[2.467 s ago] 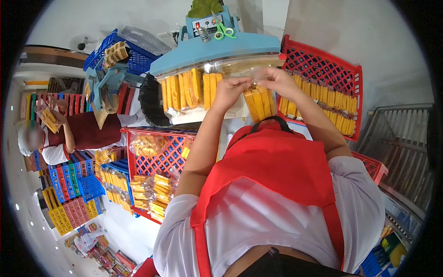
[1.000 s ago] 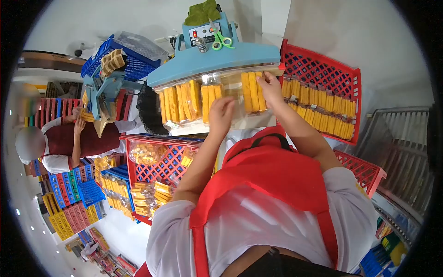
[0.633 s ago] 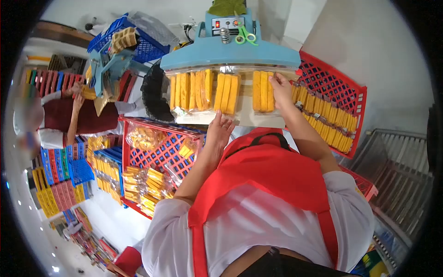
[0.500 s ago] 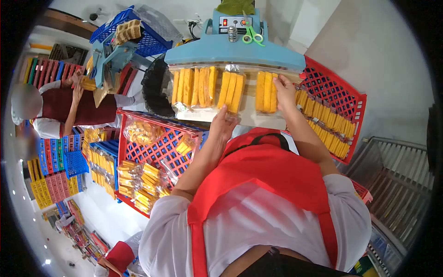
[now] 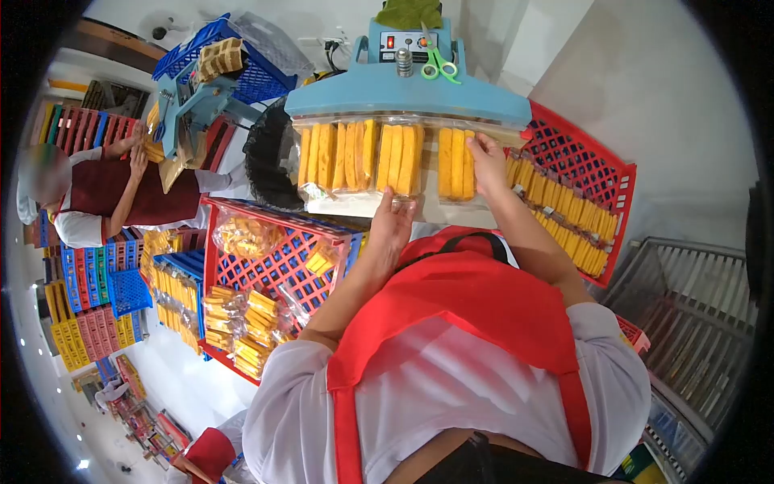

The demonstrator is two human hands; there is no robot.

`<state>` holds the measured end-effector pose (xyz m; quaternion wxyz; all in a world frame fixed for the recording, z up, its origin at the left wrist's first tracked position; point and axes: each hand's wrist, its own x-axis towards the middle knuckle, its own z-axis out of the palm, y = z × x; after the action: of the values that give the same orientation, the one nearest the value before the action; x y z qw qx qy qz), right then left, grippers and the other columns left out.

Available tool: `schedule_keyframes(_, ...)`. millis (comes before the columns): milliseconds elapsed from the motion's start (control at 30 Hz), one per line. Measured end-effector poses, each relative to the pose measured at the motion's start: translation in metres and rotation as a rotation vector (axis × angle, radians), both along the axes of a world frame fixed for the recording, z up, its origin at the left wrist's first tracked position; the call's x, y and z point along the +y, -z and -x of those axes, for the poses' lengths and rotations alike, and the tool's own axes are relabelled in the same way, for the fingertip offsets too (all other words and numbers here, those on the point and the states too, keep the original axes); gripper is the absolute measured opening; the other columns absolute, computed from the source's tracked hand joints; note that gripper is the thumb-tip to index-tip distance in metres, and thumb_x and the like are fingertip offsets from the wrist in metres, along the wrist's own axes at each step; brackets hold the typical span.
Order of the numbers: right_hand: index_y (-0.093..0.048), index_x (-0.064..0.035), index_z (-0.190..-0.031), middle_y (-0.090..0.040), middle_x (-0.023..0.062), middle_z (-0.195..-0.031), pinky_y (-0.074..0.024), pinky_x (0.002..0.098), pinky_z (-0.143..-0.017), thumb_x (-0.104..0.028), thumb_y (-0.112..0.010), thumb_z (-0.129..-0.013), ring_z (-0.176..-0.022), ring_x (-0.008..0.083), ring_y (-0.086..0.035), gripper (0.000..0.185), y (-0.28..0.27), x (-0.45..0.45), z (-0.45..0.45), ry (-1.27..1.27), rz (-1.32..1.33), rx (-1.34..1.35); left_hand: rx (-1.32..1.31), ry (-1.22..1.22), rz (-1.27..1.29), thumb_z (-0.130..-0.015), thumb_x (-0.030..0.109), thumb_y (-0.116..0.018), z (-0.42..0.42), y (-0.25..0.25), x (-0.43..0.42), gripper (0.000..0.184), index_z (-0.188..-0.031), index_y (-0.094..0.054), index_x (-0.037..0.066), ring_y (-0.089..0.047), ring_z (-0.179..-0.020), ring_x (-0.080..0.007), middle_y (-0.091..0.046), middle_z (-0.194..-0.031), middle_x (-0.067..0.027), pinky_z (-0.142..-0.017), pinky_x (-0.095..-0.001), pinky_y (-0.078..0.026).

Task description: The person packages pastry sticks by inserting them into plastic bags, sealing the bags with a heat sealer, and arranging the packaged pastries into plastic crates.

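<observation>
Several clear plastic bags of yellow-orange sticks lie in a row along the front of a light-blue sealing machine [image 5: 403,98], their upper ends at its edge. My left hand [image 5: 392,224] is closed on the bottom edge of the third bag [image 5: 399,157] from the left, one digit on top of the plastic. With its fingers pinched, my right hand [image 5: 489,165] grips the right side of the rightmost bag [image 5: 455,165]. Two more bags, a left one [image 5: 315,157] and its neighbour [image 5: 354,156], lie untouched beside them.
A red crate [image 5: 617,218] of bagged sticks stands at right, another red crate [image 5: 211,274] at lower left. Green scissors [image 5: 439,64] and a metal weight [image 5: 404,62] sit on the machine. A black-lined bin [image 5: 270,153] is left of it. A co-worker [image 5: 129,181] works at another machine.
The third bag now lies straighter and closer to the second, its lower end shifted up and level with the others. My right hand and the rightmost bag have moved slightly left.
</observation>
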<state>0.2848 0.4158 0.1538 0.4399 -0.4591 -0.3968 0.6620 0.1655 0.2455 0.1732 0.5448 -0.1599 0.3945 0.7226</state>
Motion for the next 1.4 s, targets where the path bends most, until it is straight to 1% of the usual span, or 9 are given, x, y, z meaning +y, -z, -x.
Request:
schedule_keyframes(300,-0.044,0.0063,-0.111,-0.052,0.0056,-0.09,-0.039,0.0236,-0.071,-0.015,-0.059,-0.078,-0.08,0.0121,-0.047,0.042,0.004,-0.005,0.014,-0.052,0.01,0.044,0.164,-0.125,0.027,-0.084,0.025,-0.051,0.0,0.019,-0.001,0.026,-0.102,-0.047,0.008,-0.051,-0.086,-0.019,-0.053,-0.093,-0.0068,-0.075,-0.0284,-0.045)
schedule_keyframes(467,-0.044,0.0053,-0.11,-0.052,0.0064,-0.092,-0.0391,0.0237,-0.072,-0.016,-0.06,-0.078,-0.082,0.0126,-0.048,0.042,0.007,-0.001,0.011,-0.047,0.022,0.025,0.044,0.085,-0.034,-0.082,0.032,-0.052,0.006,-0.006,0.002,0.03,-0.098,-0.047,0.007,-0.052,-0.08,-0.0203,-0.054,-0.087,-0.0075,-0.069,-0.0309,-0.046)
schedule_keyframes(600,-0.044,0.0056,-0.11,-0.052,0.0072,-0.093,-0.0391,0.0242,-0.073,-0.016,-0.059,-0.078,-0.084,0.0131,-0.048,0.042,0.005,-0.002,0.01,-0.03,0.016,0.014,0.147,0.149,0.029,-0.082,0.034,-0.051,0.005,-0.008,0.006,0.033,-0.1,-0.046,0.007,-0.053,-0.079,-0.0215,-0.054,-0.088,-0.009,-0.069,-0.032,-0.046)
schedule_keyframes(867,-0.045,0.0051,-0.109,-0.052,0.0086,-0.096,-0.0391,0.0249,-0.074,-0.015,-0.058,-0.079,-0.085,0.0137,-0.048,0.039,-0.002,-0.004,0.012,-0.022,0.008,-0.011,0.273,0.204,0.039,-0.08,0.012,-0.055,-0.002,-0.013,0.01,0.026,-0.102,-0.04,0.009,-0.054,-0.078,-0.0179,-0.054,-0.091,-0.0074,-0.066,-0.0341,-0.045)
schedule_keyframes(1100,-0.045,0.0047,-0.11,-0.052,0.0086,-0.095,-0.0391,0.025,-0.074,-0.014,-0.058,-0.079,-0.084,0.014,-0.048,0.038,-0.001,-0.003,0.011,-0.019,-0.003,-0.019,0.222,0.226,0.028,-0.08,0.01,-0.053,0.003,-0.016,-0.014,0.025,-0.101,-0.039,0.013,-0.053,-0.083,-0.0169,-0.052,-0.096,-0.0044,-0.065,-0.0295,-0.044)
schedule_keyframes(1200,-0.046,0.0047,-0.109,-0.052,0.0082,-0.094,-0.0393,0.0251,-0.073,-0.014,-0.058,-0.079,-0.084,0.0139,-0.048,0.038,-0.002,-0.004,0.012,0.005,-0.001,-0.005,0.226,0.294,0.006,-0.079,0.012,-0.054,0.011,-0.018,-0.043,0.032,-0.107,-0.038,0.015,-0.052,-0.088,-0.0164,-0.052,-0.099,-0.0036,-0.067,-0.0287,-0.045)
schedule_keyframes(1267,-0.046,0.0046,-0.109,-0.052,0.0079,-0.093,-0.0393,0.025,-0.073,-0.014,-0.058,-0.079,-0.084,0.0138,-0.048,0.038,-0.002,-0.004,0.012,0.003,-0.003,-0.003,0.229,0.323,-0.099,-0.077,0.004,-0.053,0.014,-0.033,-0.067,0.042,-0.114,-0.034,0.012,-0.053,-0.091,-0.0202,-0.049,-0.107,-0.0077,-0.073,-0.0335,-0.047)
schedule_keyframes(1300,-0.046,0.0044,-0.109,-0.053,0.0076,-0.093,-0.0393,0.0249,-0.073,-0.015,-0.058,-0.079,-0.084,0.0136,-0.048,0.037,-0.001,-0.004,0.013,0.002,-0.007,-0.005,0.229,0.318,-0.094,-0.076,0.007,-0.055,0.015,-0.031,-0.081,0.047,-0.117,-0.034,0.011,-0.05,-0.098,-0.0228,-0.046,-0.113,-0.0086,-0.082,-0.0369,-0.044)
schedule_keyframes(1400,-0.048,0.0038,-0.107,-0.053,0.0069,-0.091,-0.0394,0.0248,-0.073,-0.015,-0.058,-0.079,-0.084,0.0132,-0.048,0.036,0.01,-0.004,0.018,-0.015,-0.009,0.032,0.198,0.329,-0.169,-0.074,0.01,-0.058,0.029,-0.023,-0.124,0.055,-0.122,-0.032,0.012,-0.049,-0.103,-0.0228,-0.045,-0.117,-0.0078,-0.086,-0.0374,-0.042)
